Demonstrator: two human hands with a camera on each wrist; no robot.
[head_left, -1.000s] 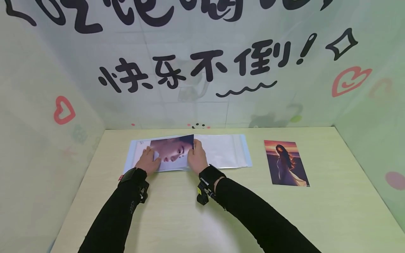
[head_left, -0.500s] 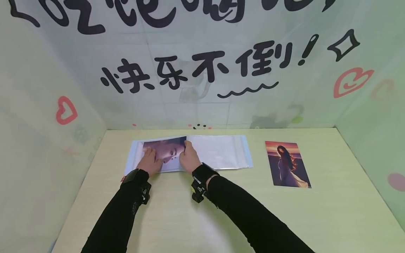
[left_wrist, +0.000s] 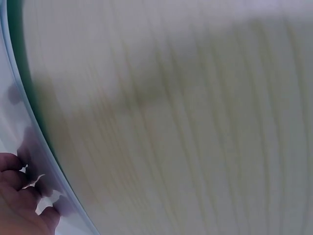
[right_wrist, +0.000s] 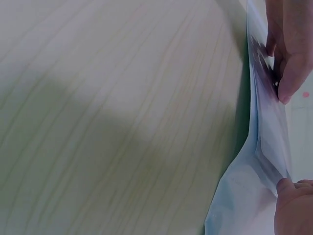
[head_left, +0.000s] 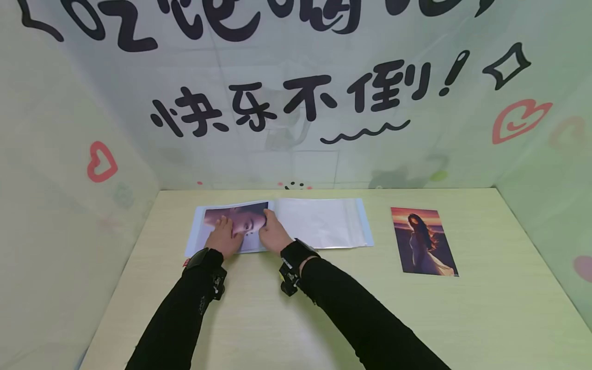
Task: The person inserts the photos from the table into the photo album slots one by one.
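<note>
A photo album (head_left: 319,222) with clear sleeves and pale blue edges lies spread near the back of the table. On its left page is a portrait photo (head_left: 250,220) of a face turned sideways, partly covered by my hands. My left hand (head_left: 224,238) rests on the photo with its fingers extended; these fingers also show at the lower left of the left wrist view. At the photo's right edge, by the album's middle, my right hand (head_left: 275,234) pinches it between thumb and fingers. The right wrist view shows the right thumb (right_wrist: 283,187) at that edge, the photo slightly bowed.
Another photo (head_left: 424,241), of a long-haired figure against a sunset, lies to the right on the wooden table (head_left: 490,308). A printed backdrop (head_left: 296,164) with black lettering rises behind the table's back edge. More backdrop stands along both sides.
The portrait photo has slid left over the album's left page, and my right hand has moved left with it. My left hand has stayed on the photo. The view has shifted slightly.
</note>
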